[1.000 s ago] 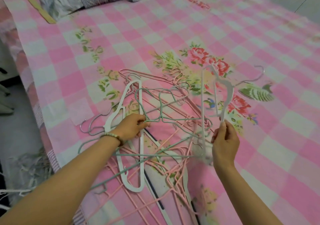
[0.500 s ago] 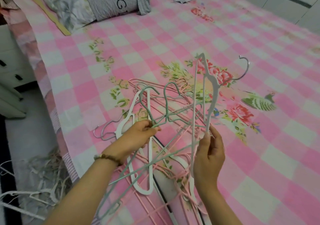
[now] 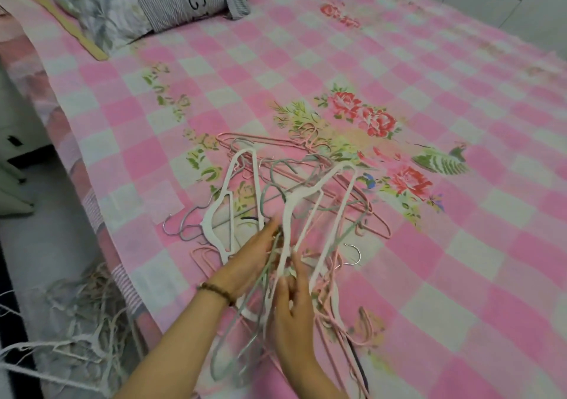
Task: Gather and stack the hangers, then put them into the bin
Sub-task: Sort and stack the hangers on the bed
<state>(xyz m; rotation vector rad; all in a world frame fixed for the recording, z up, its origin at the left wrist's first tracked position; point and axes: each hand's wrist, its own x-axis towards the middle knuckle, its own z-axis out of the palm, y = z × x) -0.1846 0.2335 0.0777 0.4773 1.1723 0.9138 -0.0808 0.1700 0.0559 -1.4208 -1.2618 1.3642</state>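
if readable writing is what's wanted, only one bit can be made out: a big black "g" printed on the grey striped pillow [image 3: 184, 3] at the head of the bed, which is set right beside a grey floral pillow [image 3: 98, 15]. no brand or label can be read on the hangers, it's all too blurry.

the hanger pile [image 3: 306, 184] is tangled up on the pink checked bedsheet [image 3: 445, 260], close to the bed's left edge, directly under and just ahead of both hands. pink wire hangers [image 3: 270, 140] are fanned out at the far side, green wire hangers [image 3: 277, 168] are threaded through the middle, and one white plastic hanger [image 3: 242, 190] is laid flat just left of the hands.

a second white hanger [image 3: 319, 196] is pinched by the right hand [image 3: 291, 306], thumb and fingertips closed narrow on its near end, while the rest of it is stretched away across the top of the pile. a metal hook [image 3: 352, 254] can be seen just to its right. the left hand [image 3: 251, 263], with a bead bracelet [image 3: 216, 288] at the wrist, is buried in the tangle right beside it, fingertips against the green wires. whether anything is actually gripped there can't be told through the motion blur.

pale shredded strips [image 3: 76, 306] are heaped on the floor beside the bed.
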